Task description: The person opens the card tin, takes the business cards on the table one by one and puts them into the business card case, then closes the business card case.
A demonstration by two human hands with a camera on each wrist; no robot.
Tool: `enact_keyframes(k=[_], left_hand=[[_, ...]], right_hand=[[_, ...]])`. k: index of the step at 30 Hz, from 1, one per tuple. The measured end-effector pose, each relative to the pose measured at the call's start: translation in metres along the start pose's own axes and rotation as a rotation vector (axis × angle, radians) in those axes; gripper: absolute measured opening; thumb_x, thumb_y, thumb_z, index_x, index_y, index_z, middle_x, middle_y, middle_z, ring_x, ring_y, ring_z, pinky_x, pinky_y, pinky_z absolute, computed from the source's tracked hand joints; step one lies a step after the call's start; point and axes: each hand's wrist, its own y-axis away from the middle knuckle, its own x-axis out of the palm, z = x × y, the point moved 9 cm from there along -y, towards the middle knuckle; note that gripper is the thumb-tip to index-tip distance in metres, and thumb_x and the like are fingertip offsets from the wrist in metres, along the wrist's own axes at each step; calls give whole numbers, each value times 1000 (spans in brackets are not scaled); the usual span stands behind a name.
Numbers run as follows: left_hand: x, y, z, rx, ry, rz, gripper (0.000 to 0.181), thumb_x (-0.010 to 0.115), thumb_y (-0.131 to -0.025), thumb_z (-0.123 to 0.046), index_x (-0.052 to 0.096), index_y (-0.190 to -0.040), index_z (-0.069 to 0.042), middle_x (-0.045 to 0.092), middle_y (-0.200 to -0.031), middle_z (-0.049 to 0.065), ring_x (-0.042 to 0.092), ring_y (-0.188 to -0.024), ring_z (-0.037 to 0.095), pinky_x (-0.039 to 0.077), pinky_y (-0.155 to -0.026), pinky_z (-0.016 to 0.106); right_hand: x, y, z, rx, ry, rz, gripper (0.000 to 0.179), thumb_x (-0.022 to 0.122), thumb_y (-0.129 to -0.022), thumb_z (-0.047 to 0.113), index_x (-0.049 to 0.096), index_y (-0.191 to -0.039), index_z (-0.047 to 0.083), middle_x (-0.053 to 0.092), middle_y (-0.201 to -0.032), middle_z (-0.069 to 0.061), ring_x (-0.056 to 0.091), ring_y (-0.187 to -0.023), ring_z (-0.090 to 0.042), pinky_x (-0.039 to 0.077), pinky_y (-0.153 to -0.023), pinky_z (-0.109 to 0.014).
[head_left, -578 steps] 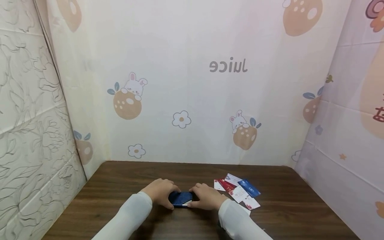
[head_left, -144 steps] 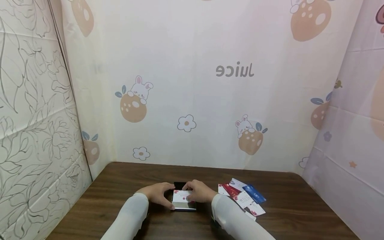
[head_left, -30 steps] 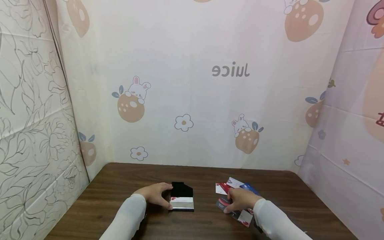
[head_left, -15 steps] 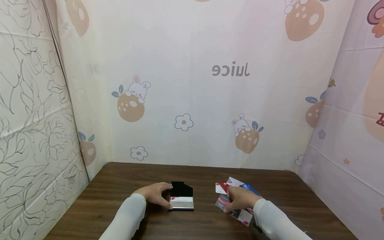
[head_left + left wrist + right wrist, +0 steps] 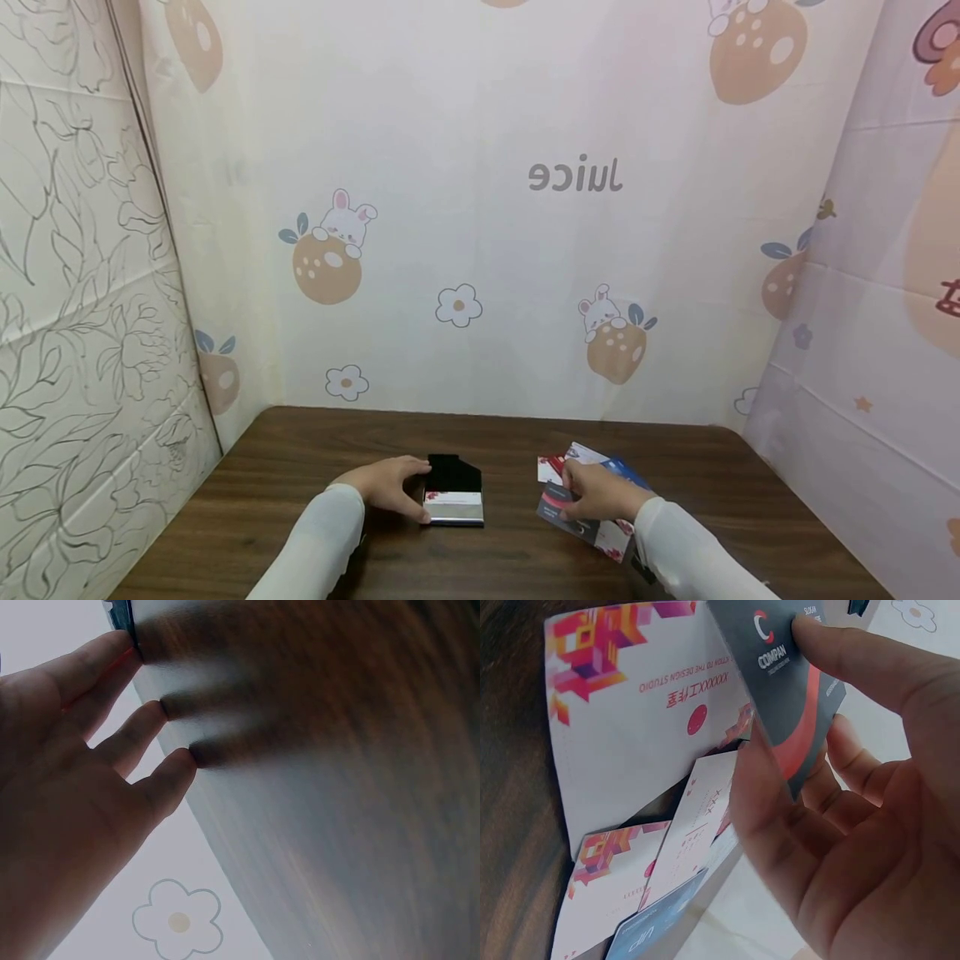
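An opened card case (image 5: 454, 510) with a black flap stands in the middle of the table, a white flower-printed card in it. My left hand (image 5: 386, 486) holds it at its left side, thumb at the front corner, fingers at the back one. In the left wrist view, the other fingertips rest on the wood beside a dark sliver of the case (image 5: 122, 621). To the right, my right hand (image 5: 603, 493) pinches a dark grey business card (image 5: 776, 682) with a red curve between thumb and fingers, tilted above the other cards.
Several cards lie overlapping under and behind the right hand, among them a white floral card (image 5: 641, 720), a blue VIP card (image 5: 656, 919) and a red card (image 5: 556, 464). A printed curtain (image 5: 480, 250) hangs behind the wooden table (image 5: 337, 442).
The case, blue and closed in the oldest frame, has been opened and a white card put in it. My right hand has moved to the pile and gripped the dark card, now tilting up slightly.
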Motion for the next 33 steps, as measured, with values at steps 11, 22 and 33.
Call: enact_keyframes(k=[11,22,33], left_hand=[[-1,0,1,-9,-2,-2,84,82,-77,-48,51,-147,-12,43,-152,9,40,-139,32,35,-108,57],[0,-2,2,18,1,-1,85,81,-77,-49,51,-147,-11,44,-152,9,41,-139,32,36,-108,55],[-2,1,0,12,4,4,83,82,-78,-46,51,-146,-10,44,-151,9,41,-138,31,36,-108,56]], right_hand=[[0,0,5,-50,-10,5,33,81,-84,9,55,-104,13,58,-91,-4,54,-82,-21,50,-74,-44],[-2,4,20,-198,9,3,25,72,-89,2,61,-111,8,60,-92,-3,55,-81,-19,50,-72,-42],[-7,6,29,-279,-43,18,26,70,-92,6,63,-116,10,59,-94,-1,54,-78,-13,48,-64,-30]])
